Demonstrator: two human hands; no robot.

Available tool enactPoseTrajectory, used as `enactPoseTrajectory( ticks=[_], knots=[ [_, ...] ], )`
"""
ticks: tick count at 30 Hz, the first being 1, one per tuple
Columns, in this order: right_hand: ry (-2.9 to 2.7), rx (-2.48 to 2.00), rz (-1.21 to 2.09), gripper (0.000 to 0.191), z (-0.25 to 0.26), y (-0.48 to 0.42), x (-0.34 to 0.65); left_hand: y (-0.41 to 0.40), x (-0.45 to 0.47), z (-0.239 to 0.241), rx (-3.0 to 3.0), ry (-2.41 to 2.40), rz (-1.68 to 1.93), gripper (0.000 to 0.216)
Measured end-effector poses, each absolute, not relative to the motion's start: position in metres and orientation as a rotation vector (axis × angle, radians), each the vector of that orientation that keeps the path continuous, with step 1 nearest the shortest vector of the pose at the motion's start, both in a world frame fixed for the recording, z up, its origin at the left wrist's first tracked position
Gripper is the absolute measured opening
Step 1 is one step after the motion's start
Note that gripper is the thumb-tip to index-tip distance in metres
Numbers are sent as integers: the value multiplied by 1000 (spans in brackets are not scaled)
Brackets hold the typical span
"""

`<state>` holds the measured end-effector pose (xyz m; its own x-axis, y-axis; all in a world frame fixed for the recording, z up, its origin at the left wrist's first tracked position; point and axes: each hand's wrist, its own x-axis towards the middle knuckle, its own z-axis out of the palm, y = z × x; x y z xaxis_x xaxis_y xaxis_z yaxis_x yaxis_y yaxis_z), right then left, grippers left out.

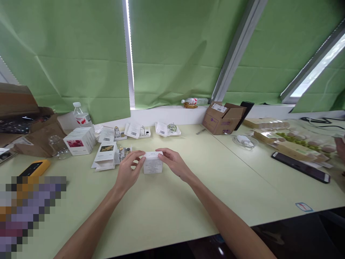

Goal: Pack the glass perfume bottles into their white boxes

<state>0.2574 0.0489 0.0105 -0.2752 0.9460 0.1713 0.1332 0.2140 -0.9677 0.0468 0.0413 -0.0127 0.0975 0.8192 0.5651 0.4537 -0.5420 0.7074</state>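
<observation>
A small white printed carton [153, 166] stands on the table between my two hands, its lettered side facing me. My left hand [129, 169] grips its left top corner with thumb and fingers. On the opposite corner, the thumb and fingers of my right hand [175, 163] are closed the same way. Just left of my left hand lie an opened white box with a yellow flower picture [107, 148] and small glass bottles [124, 153], partly covered by that hand. Behind the carton, a round glass bottle [171, 127] rests in a white tray.
White boxes with a red picture [78, 141], a clear jar [58, 146] and a water bottle [81, 117] stand at left. A cardboard box [223, 118] is at the back. A black phone [300, 167] and egg-carton-like trays [293, 144] lie right. Another person's hand [340, 147] shows at the right edge.
</observation>
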Motion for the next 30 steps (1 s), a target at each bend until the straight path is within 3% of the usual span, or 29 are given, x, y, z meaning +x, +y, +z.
enactPoseTrajectory(
  ticks=[30],
  knots=[
    [-1637,-996,1252,42,15,46,260,40,47,-11,2029,1244,1426,22]
  ],
)
